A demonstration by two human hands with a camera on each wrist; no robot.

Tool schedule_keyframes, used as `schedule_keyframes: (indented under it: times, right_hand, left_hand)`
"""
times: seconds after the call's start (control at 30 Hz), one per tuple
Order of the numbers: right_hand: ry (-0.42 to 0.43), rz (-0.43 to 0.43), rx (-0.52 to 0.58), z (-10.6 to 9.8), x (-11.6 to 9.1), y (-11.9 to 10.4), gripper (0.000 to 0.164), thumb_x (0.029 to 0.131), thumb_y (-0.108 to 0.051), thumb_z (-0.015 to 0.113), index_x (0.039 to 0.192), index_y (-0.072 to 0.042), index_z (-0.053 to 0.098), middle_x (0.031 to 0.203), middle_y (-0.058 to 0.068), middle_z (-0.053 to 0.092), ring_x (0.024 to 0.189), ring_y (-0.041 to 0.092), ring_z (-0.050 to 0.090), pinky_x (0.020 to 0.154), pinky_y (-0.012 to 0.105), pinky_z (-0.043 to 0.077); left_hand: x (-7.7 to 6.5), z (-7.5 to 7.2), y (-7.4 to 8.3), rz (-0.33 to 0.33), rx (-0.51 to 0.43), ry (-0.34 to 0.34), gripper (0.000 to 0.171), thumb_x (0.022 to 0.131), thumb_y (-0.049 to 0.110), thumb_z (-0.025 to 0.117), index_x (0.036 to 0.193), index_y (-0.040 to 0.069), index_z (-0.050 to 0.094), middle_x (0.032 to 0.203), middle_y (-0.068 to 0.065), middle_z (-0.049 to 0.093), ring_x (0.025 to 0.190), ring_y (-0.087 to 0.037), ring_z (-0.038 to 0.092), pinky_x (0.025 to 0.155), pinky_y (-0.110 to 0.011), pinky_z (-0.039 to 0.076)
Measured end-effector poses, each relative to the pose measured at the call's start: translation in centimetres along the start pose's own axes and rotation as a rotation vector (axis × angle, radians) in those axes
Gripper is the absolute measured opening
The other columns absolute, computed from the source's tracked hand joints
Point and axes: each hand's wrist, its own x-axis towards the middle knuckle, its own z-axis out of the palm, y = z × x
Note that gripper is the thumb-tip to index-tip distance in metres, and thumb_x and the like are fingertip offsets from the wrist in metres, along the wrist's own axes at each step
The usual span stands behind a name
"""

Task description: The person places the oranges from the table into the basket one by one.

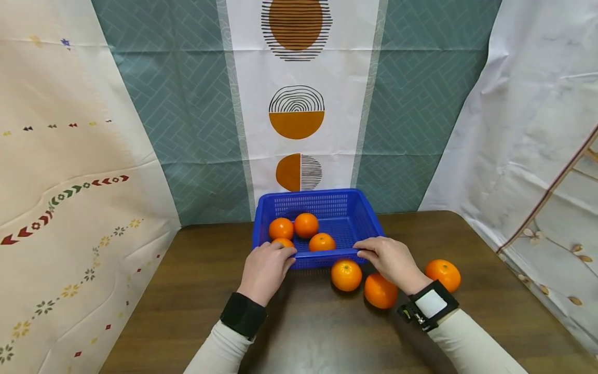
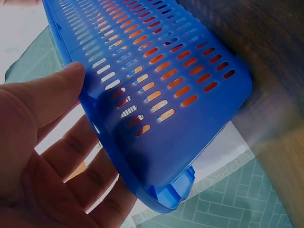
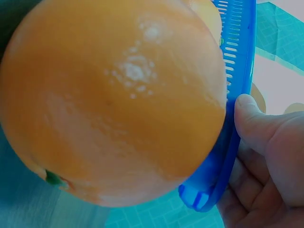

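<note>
A blue plastic basket [image 1: 334,198] with slotted walls stands at the back of the table, several oranges [image 1: 306,225] inside it. My left hand [image 1: 266,270] grips the near rim toward its left end. In the left wrist view the thumb [image 2: 52,97] presses the outer side of the basket wall [image 2: 185,128] and the fingers reach over to the inner side. Toward the right end, my right hand [image 1: 390,262] pinches the same rim, its thumb [image 3: 249,111] on the outside. One orange [image 3: 114,104] fills much of the right wrist view, close to the basket.
Outside the basket, an orange [image 1: 346,275] sits just in front of its near wall. A second orange [image 1: 380,291] lies beneath my right wrist, and a third orange [image 1: 443,275] is right of it. Patterned cloth [image 1: 196,104] hangs behind the brown table [image 1: 196,291].
</note>
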Motion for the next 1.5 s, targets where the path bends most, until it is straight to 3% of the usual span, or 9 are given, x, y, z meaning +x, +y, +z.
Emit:
schedule_keyframes:
  times: [0.27,0.53,0.93,1.17,1.5]
  right_hand:
    - [-0.014,0.009,-0.015,-0.3,-0.2,-0.3,0.025,0.1,-0.015,0.084,0.124,-0.01,0.084,0.115,0.005,0.082,0.108,0.031,0.079,0.095,0.055,0.063]
    - [-0.003,-0.001,-0.04,-0.8,-0.8,-0.6,0.041,0.1,-0.022,0.085,0.138,-0.009,0.078,0.131,0.011,0.078,0.122,0.035,0.074,0.101,0.058,0.06]
    - [-0.035,0.016,-0.09,-1.9,-2.9,0.2,0.061,0.102,-0.03,0.082,0.155,-0.004,0.063,0.157,0.017,0.062,0.15,0.042,0.052,0.122,0.064,0.04]
    - [-0.036,0.016,-0.129,-2.2,-4.1,0.7,0.065,0.104,-0.033,0.079,0.158,-0.005,0.059,0.161,0.019,0.057,0.155,0.046,0.045,0.127,0.069,0.028]
    - [-0.003,0.025,-0.177,-3.2,-5.8,1.4,0.066,0.103,-0.036,0.079,0.158,-0.004,0.059,0.161,0.021,0.057,0.154,0.048,0.043,0.128,0.068,0.026]
  left_hand:
    - [0.1,-0.2,0.3,0.004,0.004,0.006,0.02,0.096,0.026,0.089,0.113,0.016,0.086,0.099,-0.004,0.079,0.084,-0.028,0.067,0.072,-0.04,0.057]
    - [0.1,-0.4,0.3,-0.005,-0.001,-0.004,0.02,0.096,0.025,0.089,0.114,0.017,0.087,0.099,-0.004,0.079,0.084,-0.028,0.067,0.072,-0.041,0.058]
    - [0.0,-0.2,0.3,-0.002,0.002,0.001,0.021,0.095,0.026,0.089,0.114,0.018,0.086,0.099,-0.004,0.079,0.083,-0.028,0.068,0.074,-0.041,0.059]
    - [0.0,-0.1,0.3,0.005,0.005,0.02,0.02,0.095,0.026,0.09,0.113,0.017,0.086,0.098,-0.004,0.079,0.083,-0.029,0.068,0.073,-0.042,0.059]
    - [-0.2,0.0,0.2,-0.007,0.012,0.008,0.02,0.096,0.028,0.089,0.114,0.019,0.087,0.101,-0.002,0.08,0.085,-0.027,0.068,0.076,-0.041,0.061]
